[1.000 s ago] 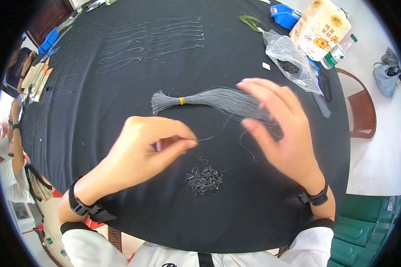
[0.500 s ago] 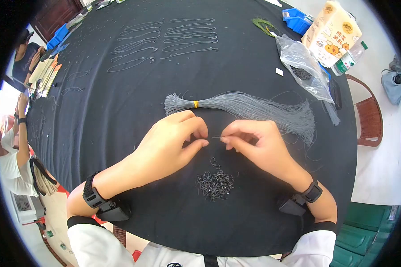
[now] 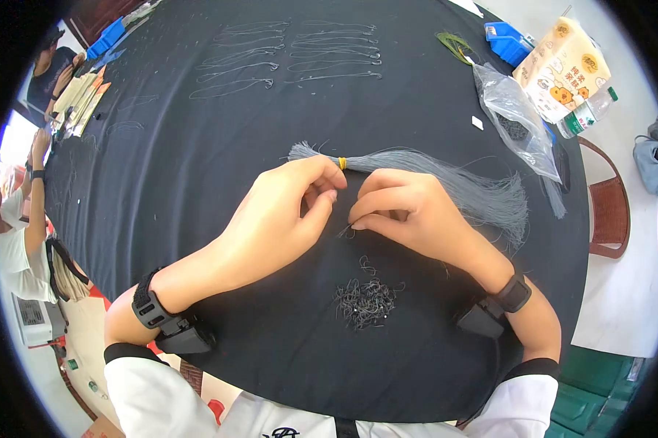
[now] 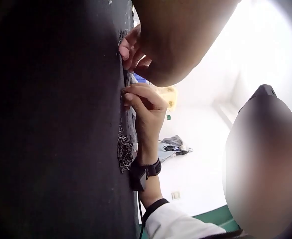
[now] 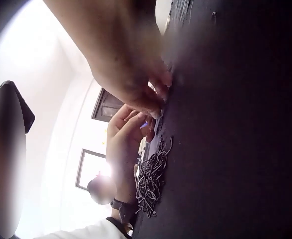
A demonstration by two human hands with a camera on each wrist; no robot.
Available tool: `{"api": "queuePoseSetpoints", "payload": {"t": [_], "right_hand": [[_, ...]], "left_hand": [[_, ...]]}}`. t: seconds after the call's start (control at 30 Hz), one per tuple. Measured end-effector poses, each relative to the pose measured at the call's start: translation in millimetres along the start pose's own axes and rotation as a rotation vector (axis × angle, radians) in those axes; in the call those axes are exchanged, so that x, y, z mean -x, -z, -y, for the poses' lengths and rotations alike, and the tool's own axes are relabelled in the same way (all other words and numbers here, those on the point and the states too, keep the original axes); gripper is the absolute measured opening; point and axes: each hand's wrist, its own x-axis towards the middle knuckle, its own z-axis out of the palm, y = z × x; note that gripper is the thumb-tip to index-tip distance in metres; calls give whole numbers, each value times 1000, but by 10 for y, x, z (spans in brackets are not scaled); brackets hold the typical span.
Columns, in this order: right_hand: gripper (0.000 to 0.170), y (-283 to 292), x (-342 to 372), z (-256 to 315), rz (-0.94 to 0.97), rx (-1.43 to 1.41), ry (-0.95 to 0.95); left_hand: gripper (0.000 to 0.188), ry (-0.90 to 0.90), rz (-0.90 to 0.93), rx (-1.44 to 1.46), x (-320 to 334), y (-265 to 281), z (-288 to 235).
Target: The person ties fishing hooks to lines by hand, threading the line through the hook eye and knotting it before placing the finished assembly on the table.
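In the head view my right hand pinches a thin grey line between thumb and forefinger, and a short end sticks out below the fingertips. My left hand is just left of it, fingers bent loosely, with a gap between thumb and forefinger and nothing visible in it. Behind both hands lies a bundle of grey lines, tied near its left end by a yellow band. Nearer me is a small pile of dark, curved, hook-like pieces, also seen as a pile in the right wrist view.
Looped grey lines lie in two columns on the black tablecloth. At the back right are a plastic bag, a tissue pack, a bottle and a blue bin. Other people sit at the left.
The right hand has come from over the bundle to beside the left hand and now pinches a line. The left hand, which held a line a second ago, shows none now.
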Motion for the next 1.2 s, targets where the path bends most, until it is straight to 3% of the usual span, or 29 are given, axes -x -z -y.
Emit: {"api": "queuePoseSetpoints", "payload": {"t": [0.23, 0.47, 0.6, 0.73, 0.93, 1.2], "right_hand": [[7, -16, 37, 13, 12, 17, -37], [7, 79, 247, 347, -131, -70, -218], [7, 76, 335, 488, -188, -60, -218], [7, 66, 364, 526, -255, -62, -185], [9, 78, 373, 549, -375, 11, -130], [9, 29, 404, 570, -379, 36, -116]], "left_hand": [[13, -54, 26, 29, 14, -40, -40], [23, -574, -60, -126, 30, -74, -91], [26, -665, -67, -157, 74, -161, -124], [23, -678, -124, -80, 87, -184, -169], [21, -516, -121, 8, 129, -169, -197], [20, -588, -165, -16, 129, -166, -198]]}}
